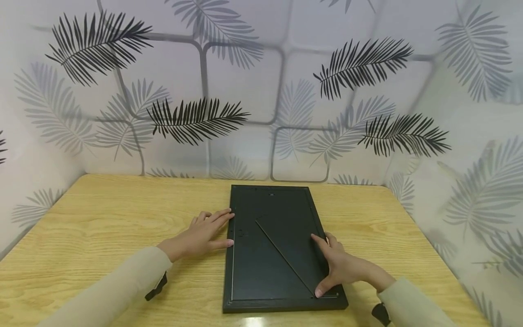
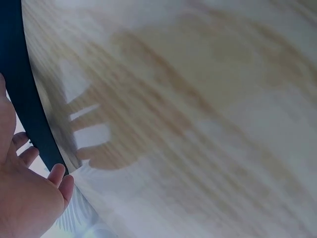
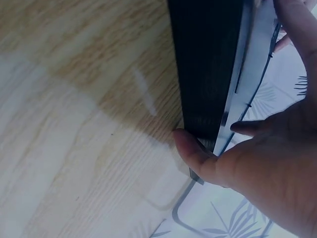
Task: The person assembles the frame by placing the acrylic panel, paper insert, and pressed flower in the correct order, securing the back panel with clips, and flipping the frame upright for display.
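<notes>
A black picture frame (image 1: 278,254) lies flat on the wooden table, its dark backing panel facing up. A thin straight strip (image 1: 282,255) runs diagonally across the panel. My left hand (image 1: 200,236) rests at the left edge, fingers extended, with fingertips and thumb touching the rim. In the left wrist view, the fingers (image 2: 58,173) are beside the dark side wall. My right hand (image 1: 341,263) is spread over the right edge. Its thumb is on the panel near the strip's lower end. One fingertip touches the frame's outer side wall (image 3: 205,74) in the right wrist view.
The pale wooden table (image 1: 122,213) extends on both sides of the frame. Behind it and at the sides stands a wall (image 1: 253,154) with a leaf pattern. Light sleeves (image 1: 122,281) cover both forearms, with a dark band (image 1: 157,287) at the left wrist.
</notes>
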A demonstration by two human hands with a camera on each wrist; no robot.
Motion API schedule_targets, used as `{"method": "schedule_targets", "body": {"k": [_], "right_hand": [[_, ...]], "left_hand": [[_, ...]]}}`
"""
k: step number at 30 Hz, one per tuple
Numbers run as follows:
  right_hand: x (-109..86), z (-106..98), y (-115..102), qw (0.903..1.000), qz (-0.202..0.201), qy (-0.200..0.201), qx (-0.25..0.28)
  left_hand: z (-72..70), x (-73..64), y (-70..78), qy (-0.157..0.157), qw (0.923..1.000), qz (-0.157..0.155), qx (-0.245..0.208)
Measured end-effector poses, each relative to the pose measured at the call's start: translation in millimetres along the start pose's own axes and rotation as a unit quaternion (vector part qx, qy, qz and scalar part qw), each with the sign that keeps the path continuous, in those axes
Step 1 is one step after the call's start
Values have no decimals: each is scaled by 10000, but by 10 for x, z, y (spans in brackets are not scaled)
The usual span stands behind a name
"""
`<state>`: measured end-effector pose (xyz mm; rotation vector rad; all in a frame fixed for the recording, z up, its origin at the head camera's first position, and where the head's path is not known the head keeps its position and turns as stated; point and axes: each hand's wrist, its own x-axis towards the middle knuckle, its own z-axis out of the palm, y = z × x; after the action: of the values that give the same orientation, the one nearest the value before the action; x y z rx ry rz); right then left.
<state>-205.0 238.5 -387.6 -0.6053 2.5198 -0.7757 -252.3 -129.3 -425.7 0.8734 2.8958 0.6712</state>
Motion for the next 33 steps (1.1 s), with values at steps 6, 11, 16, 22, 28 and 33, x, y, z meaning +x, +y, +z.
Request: {"method": "schedule_targets", "body": {"k": [6,11,16,22,28,33], "right_hand": [[53,-33,9,9995,225,183,125],[117,-58,47,9994,218,261,88],[217,-76,97,9989,249,400,2],[299,-94,110,9981,331,519,-89],[307,-95,76,9978,360,560,-62],[311,-83,75,9976,384,583,-14]], "left_hand": [[-23,37,-7,-55,10000,35,73],[-34,77,-5,-61,9999,-43,117],[-26,122,12,83,9996,-175,209],[-7,154,46,251,9993,-139,256],[5,163,56,308,9993,-126,186],[8,163,51,271,9994,-137,141]]}}
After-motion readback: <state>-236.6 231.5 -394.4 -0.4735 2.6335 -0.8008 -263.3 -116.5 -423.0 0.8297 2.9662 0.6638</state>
